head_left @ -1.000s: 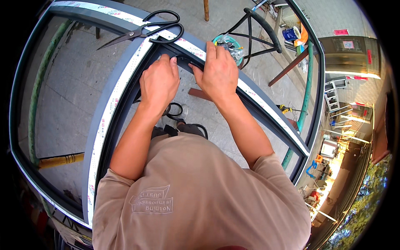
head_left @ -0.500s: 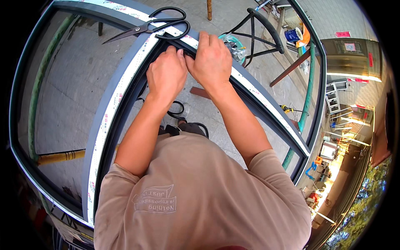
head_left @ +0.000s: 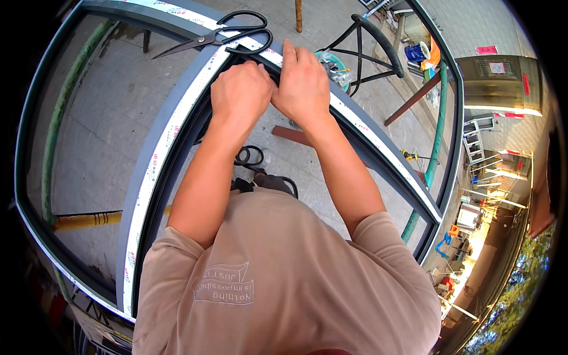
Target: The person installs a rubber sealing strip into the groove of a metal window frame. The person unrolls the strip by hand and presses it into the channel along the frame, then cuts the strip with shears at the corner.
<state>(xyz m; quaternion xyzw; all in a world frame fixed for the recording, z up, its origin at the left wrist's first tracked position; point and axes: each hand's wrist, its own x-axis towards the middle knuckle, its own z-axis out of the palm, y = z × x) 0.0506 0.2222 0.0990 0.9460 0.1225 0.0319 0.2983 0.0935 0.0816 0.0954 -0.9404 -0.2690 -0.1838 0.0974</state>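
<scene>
**A:** Only got the head view here. What are the hands up to?

**B:** Both are at an inner corner of the big grey frame [head_left: 155, 160], the one with white printed film along its bars. Left hand [head_left: 241, 92] is knuckles-up at the corner, fingers curled down out of sight. Right hand [head_left: 303, 83] is just beside it, long fingers held together and stretched across the far bar, thumb side toward the left hand.

**A:** So are they gripping something?

**B:** Honestly can't tell. Left is bent over, but its fingertips are hidden, so no clue how closed they are or what's in there. Right looks fairly flat over the bar, but its thumb tip is tucked away too. Can't tell if the two hands touch either.

**A:** And the frame, where's that sitting?

**B:** Spread out in front of the person, above the floor, with a green pole [head_left: 65, 106] and a yellow bar [head_left: 89, 220] showing through the left opening. Scissors [head_left: 204, 41] are lying across it by that corner, blades pointing left. Past the right hand there's a teal tub [head_left: 334, 58] next to a black metal stand [head_left: 381, 42].
</scene>
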